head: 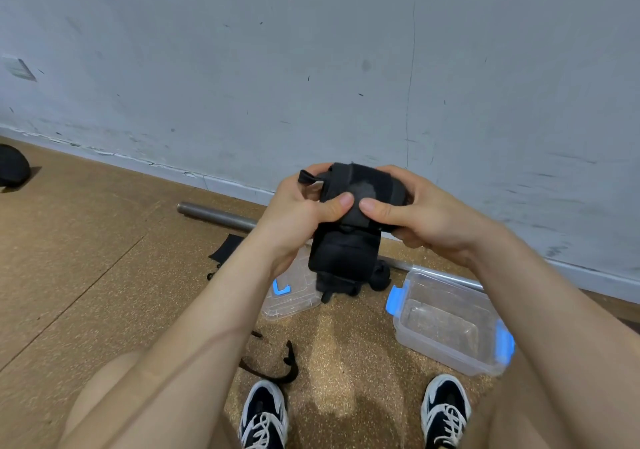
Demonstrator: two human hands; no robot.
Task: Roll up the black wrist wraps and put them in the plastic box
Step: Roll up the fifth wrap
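Note:
I hold a black wrist wrap (pixel 349 240) in the air in front of me, its upper part rolled and the rest hanging down. My left hand (pixel 304 206) grips the roll from the left and my right hand (pixel 415 216) from the right, both thumbs pressed on its front. The clear plastic box (pixel 446 324) with blue clips stands open on the floor at the lower right, with nothing in it. Another black wrap (pixel 225 247) lies on the floor, partly hidden by my left forearm. A black strap (pixel 277 365) lies near my left shoe.
The box's clear lid (pixel 291 296) with a blue clip lies on the cork floor under the hanging wrap. A metal bar (pixel 218 214) runs along the base of the grey wall. A black object (pixel 12 166) sits far left. My two shoes are at the bottom.

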